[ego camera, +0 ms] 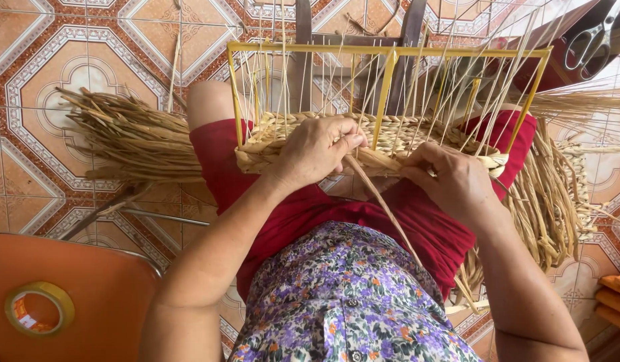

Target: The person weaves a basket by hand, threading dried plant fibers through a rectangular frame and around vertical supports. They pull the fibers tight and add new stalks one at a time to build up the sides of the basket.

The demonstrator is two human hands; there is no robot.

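At centre frame, the left hand pinches a flat, pale straw strand between thumb and fingertips, while the right hand curls closed over the woven rim just right of it. Both rest on a half-made basket of braided tan rush, its thin upright stakes held in a yellow wire frame on the person's red-clad lap. Forearms angle in from the lower edge; loose rush bundles lie at left, a tape roll lower left, scissors upper right.
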